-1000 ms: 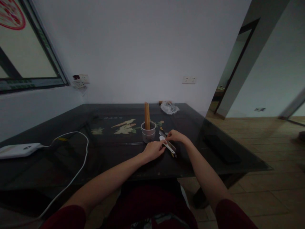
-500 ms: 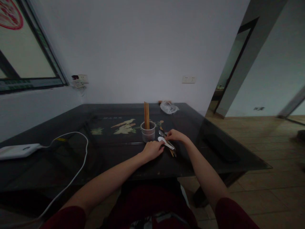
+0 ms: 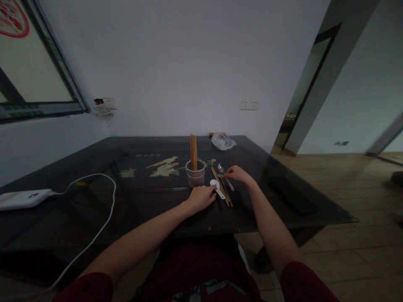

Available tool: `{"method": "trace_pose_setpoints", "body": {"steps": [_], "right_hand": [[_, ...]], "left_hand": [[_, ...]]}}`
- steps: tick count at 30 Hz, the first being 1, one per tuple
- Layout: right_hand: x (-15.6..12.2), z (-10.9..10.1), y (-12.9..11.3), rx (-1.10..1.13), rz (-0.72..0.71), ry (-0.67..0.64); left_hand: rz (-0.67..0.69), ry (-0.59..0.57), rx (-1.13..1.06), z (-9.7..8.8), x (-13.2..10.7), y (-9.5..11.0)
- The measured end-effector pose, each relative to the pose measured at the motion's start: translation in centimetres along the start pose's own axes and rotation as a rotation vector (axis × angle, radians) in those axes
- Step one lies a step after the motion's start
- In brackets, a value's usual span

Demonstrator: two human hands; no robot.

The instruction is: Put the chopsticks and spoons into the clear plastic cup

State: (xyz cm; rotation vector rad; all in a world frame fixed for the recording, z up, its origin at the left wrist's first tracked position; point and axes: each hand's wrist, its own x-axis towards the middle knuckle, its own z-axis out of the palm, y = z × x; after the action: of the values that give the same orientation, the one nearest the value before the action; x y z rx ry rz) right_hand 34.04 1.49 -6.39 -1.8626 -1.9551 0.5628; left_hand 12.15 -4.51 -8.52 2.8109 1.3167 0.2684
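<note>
My left hand (image 3: 202, 197) rests low over the table, its fingertips closed on a white spoon (image 3: 215, 183). In my right hand (image 3: 238, 174), thumb and fingers pinch a metal spoon (image 3: 220, 168) by its neck, bowl pointing away from me. Between the hands, a few loose chopsticks (image 3: 226, 201) lie slanted on the tabletop beside and partly under the spoons. Just beyond my left hand stands a light metal pot (image 3: 195, 179), with several upright chopsticks (image 3: 193, 152) leaning inside it.
The dark glossy table (image 3: 151, 201) has a painted bird and flower pattern. A clear plastic bag (image 3: 223, 141) lies near the wall. At the left sits a white power bank (image 3: 27, 199) with a white cable (image 3: 113, 197). A flat dark object (image 3: 292, 195) lies at the right.
My right hand has shifted slightly right, drawing the metal spoon away from the white spoon. The white spoon has turned a little under my left hand, which is almost still.
</note>
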Motion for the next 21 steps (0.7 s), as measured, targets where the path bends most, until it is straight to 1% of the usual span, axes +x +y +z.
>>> {"method": "trace_pose_setpoints", "body": {"steps": [3, 8, 14, 21], "right_hand": [[0.1, -0.3, 0.6, -0.091, 0.082, 0.053], [0.5, 0.1, 1.2, -0.171, 0.155, 0.029], [0.8, 0.6, 1.6, -0.180, 0.171, 0.000], [1.1, 1.0, 2.0, -0.204, 0.186, -0.015]], "left_hand": [[-0.004, 0.007, -0.012, 0.0, 0.1, 0.0], [-0.010, 0.014, -0.022, 0.2, 0.2, -0.2], [-0.016, 0.000, -0.043, 0.3, 0.2, -0.2], [-0.031, 0.000, -0.073, 0.0, 0.1, -0.1]]}}
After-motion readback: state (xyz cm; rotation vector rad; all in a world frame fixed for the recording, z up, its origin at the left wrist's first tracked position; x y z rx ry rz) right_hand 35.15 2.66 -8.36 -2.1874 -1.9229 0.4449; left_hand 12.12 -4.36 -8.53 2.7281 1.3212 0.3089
